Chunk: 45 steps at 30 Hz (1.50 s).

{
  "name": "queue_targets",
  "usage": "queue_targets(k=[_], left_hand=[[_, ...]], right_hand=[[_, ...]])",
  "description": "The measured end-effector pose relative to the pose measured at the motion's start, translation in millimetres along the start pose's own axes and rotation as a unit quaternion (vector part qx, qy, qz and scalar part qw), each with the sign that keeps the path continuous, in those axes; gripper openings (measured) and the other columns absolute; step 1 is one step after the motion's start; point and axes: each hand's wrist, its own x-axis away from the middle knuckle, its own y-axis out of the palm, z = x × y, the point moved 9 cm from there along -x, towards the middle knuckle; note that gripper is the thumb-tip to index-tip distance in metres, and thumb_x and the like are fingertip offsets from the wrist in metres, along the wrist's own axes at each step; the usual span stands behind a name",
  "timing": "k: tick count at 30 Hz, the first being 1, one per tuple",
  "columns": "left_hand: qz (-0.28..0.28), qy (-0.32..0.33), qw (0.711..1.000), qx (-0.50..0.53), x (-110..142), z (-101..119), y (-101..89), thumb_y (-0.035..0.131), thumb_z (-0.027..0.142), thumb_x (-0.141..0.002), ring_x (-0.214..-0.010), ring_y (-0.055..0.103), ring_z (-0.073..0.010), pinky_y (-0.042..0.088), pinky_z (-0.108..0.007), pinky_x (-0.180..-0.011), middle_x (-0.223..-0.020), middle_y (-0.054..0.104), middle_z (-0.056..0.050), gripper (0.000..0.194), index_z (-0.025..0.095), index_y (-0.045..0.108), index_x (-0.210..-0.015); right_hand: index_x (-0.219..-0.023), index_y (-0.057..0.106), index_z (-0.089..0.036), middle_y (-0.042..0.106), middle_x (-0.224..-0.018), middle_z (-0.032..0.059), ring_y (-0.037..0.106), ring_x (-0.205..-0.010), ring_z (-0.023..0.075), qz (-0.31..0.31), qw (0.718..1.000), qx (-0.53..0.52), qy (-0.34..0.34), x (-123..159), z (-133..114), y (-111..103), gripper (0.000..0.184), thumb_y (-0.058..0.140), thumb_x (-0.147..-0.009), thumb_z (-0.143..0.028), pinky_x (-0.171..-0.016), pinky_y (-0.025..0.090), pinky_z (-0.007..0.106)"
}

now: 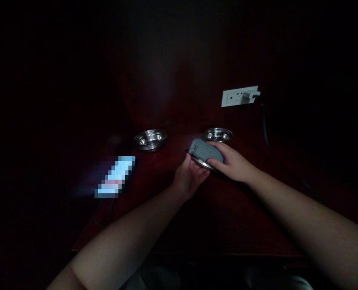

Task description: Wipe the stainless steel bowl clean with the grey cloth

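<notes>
Pinching dish edge (203, 164) — left hand (191, 177); right hand (232, 162) curled round cloth (207, 151) — table edge (212, 253) well apart

a dim indoor place, exact kind unclear
a wall socket (233, 98) is showing above a dark red table (215, 221)

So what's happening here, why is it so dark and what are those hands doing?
I can't tell why it's dark. Someone's left hand is holding a shiny metal dish by its edge, and their right hand is holding a folded grey cloth against it. A stack of metal bowls and another metal bowl sit farther back on the dark red table.
</notes>
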Motion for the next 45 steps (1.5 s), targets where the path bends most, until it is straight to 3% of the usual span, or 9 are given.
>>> queue_targets(k=[8,12,19,24,29,36,45], left_hand=[[-0.023,-0.012,0.999,-0.032,4,-2,7.0,0.034,0.047,-0.098,-0.093,0.063,-0.0188,0.048,-0.034,-0.086,-0.124,0.061,-0.012,0.045,0.017,0.056,-0.123],[-0.038,-0.016,0.998,-0.036,6,-4,9.1,0.035,0.047,-0.097,-0.094,0.064,-0.0199,0.049,-0.035,-0.086,-0.131,0.058,-0.012,0.044,0.019,0.055,-0.125],[-0.058,0.031,0.996,-0.068,7,-3,10.1,0.05,0.033,-0.093,-0.091,0.064,-0.0184,0.05,-0.037,-0.087,-0.12,0.062,-0.012,0.027,0.016,0.059,-0.113],[-0.046,0.033,0.995,-0.077,6,-3,9.0,0.05,0.034,-0.094,-0.084,0.067,-0.0191,0.051,-0.041,-0.087,-0.114,0.064,-0.014,0.029,0.015,0.057,-0.115],[-0.027,0.037,0.993,-0.105,5,-2,6.1,0.049,0.038,-0.094,-0.079,0.068,-0.0186,0.054,-0.039,-0.08,-0.11,0.065,-0.013,0.032,0.014,0.056,-0.115],[-0.029,0.056,0.988,-0.143,3,-1,3.7,0.055,0.028,-0.091,-0.076,0.067,-0.0158,0.056,-0.032,-0.075,-0.102,0.067,-0.01,0.02,0.015,0.058,-0.106],[-0.029,0.047,0.991,-0.119,5,1,4.7,0.054,0.021,-0.09,-0.071,0.066,-0.0144,0.054,-0.03,-0.071,-0.092,0.066,-0.007,0.012,0.015,0.059,-0.099]], right_hand=[[-0.132,0.051,-0.015,0.059,-0.131,0.0165,0.057,-0.121,0.0318,-0.006,1.0,-0.004,0.005,0,2,1,0.055,0.056,-0.087,-0.047,-0.104,0.044,0.051],[-0.132,0.051,-0.017,0.059,-0.132,0.0155,0.057,-0.122,0.0314,-0.014,1.0,-0.004,0.003,1,1,2,0.055,0.056,-0.087,-0.048,-0.105,0.044,0.051],[-0.132,0.052,-0.018,0.059,-0.132,0.0156,0.056,-0.122,0.0323,-0.013,1.0,-0.011,0.002,1,1,2,0.055,0.056,-0.087,-0.049,-0.104,0.044,0.054],[-0.133,0.051,-0.02,0.06,-0.131,0.0143,0.057,-0.122,0.0324,-0.012,1.0,-0.01,-0.005,1,0,2,0.054,0.056,-0.087,-0.049,-0.104,0.044,0.055],[-0.133,0.05,-0.018,0.059,-0.132,0.0156,0.056,-0.122,0.0326,-0.015,1.0,-0.004,-0.006,1,-2,3,0.054,0.056,-0.087,-0.047,-0.104,0.043,0.055],[-0.132,0.05,-0.015,0.058,-0.132,0.0167,0.056,-0.122,0.0312,-0.019,1.0,-0.002,-0.017,2,-6,4,0.055,0.058,-0.087,-0.045,-0.105,0.044,0.052],[-0.133,0.049,-0.018,0.058,-0.132,0.0162,0.056,-0.122,0.0325,-0.019,0.999,-0.001,-0.033,1,-10,2,0.056,0.059,-0.086,-0.047,-0.104,0.044,0.054]])
